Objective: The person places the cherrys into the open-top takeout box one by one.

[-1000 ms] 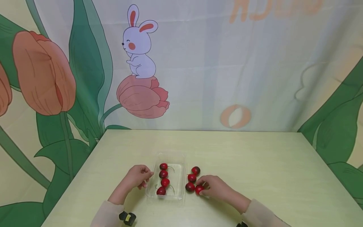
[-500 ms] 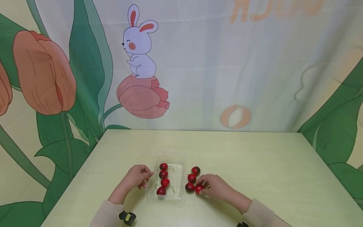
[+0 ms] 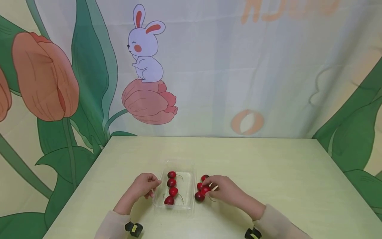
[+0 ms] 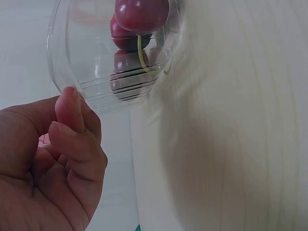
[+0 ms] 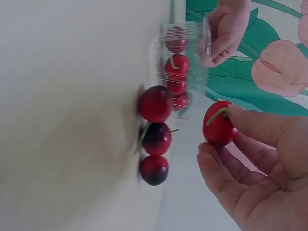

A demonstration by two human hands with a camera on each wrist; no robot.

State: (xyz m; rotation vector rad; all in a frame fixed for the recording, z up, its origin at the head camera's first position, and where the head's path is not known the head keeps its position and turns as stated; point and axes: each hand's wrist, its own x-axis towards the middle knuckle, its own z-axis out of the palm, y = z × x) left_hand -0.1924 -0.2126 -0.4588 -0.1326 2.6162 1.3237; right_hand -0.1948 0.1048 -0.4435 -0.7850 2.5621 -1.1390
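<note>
A clear plastic container (image 3: 187, 186) stands on the table with several dark red cherries (image 3: 173, 191) in a column inside it, some with green stems. My left hand (image 3: 144, 185) pinches the container's left rim between thumb and index finger; the left wrist view shows the fingertips at the rim (image 4: 57, 72). With thumb and fingertips, my right hand (image 3: 225, 190) holds a red cherry (image 5: 219, 126) by its sides, raised above the table, its green stem showing. Three other cherries (image 5: 155, 103) lie in a row on the table between the container and my right hand.
The pale yellow-green table (image 3: 268, 169) runs back to a printed cloth (image 3: 197, 66) with a rabbit and tulips. A black band or device (image 3: 134, 229) sits at the left wrist, and another (image 3: 253, 233) at the right.
My right hand has lifted the nearest right cherry off the table and moved it slightly up and left over the other cherries. The left hand and container stay in place.
</note>
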